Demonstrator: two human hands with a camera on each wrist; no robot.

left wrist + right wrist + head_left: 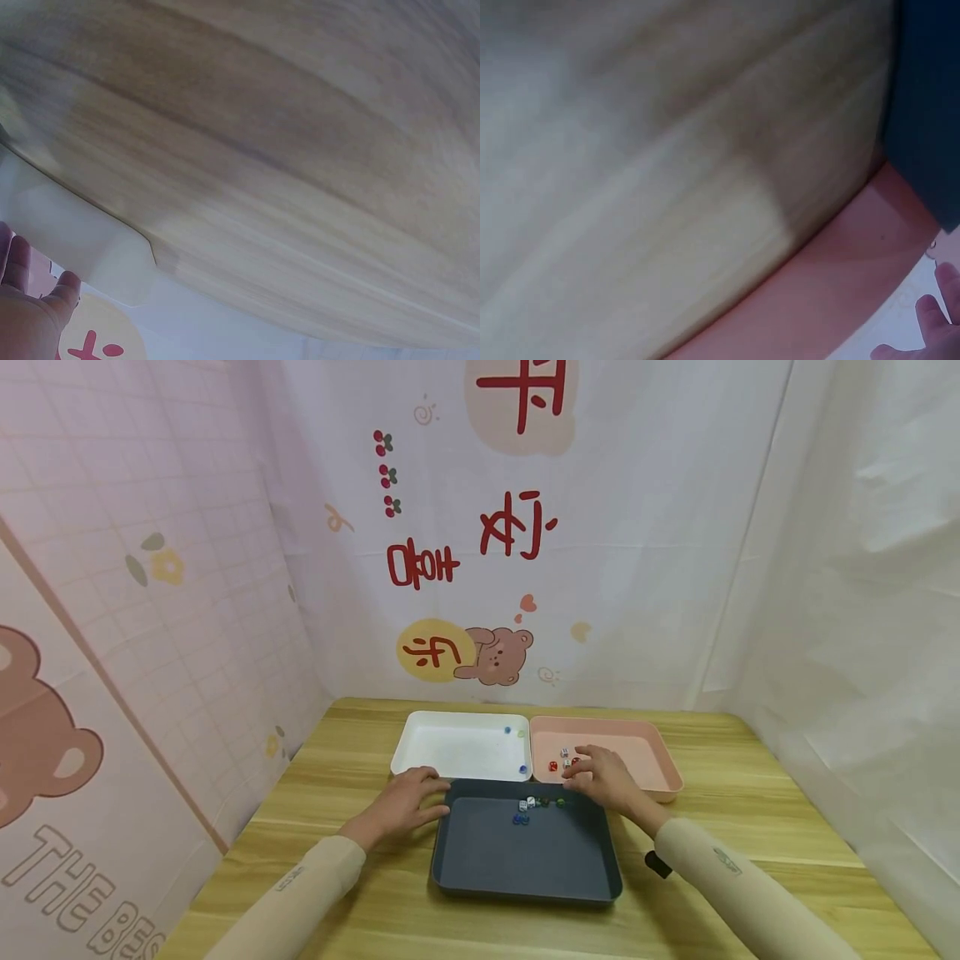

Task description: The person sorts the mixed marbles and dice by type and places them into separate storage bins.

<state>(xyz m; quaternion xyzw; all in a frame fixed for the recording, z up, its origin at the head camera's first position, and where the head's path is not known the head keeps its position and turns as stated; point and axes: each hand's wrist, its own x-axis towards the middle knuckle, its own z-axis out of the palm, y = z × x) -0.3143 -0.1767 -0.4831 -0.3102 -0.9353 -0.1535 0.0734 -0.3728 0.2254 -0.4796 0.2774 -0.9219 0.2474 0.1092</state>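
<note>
My left hand (408,802) rests by the left rim of the dark grey tray (525,868), its relaxed fingertips right at the upper left corner. My right hand (603,777) is over the near edge of the pink tray (633,752), fingers loosely extended beside several red and white dice (552,766). Nothing shows in its grasp. In the grey tray lie white dice (523,806), blue pieces (521,819) and green pieces (560,803), grouped near the far side. In the right wrist view, spread fingers (934,319) appear at the lower right corner.
The white tray (442,747) stands at the back left, touching the pink one, with a few small blue and pale green pieces (521,734) along its right side. All the trays stand on a wood-grain table (757,810). White printed cloth (637,568) hangs behind it.
</note>
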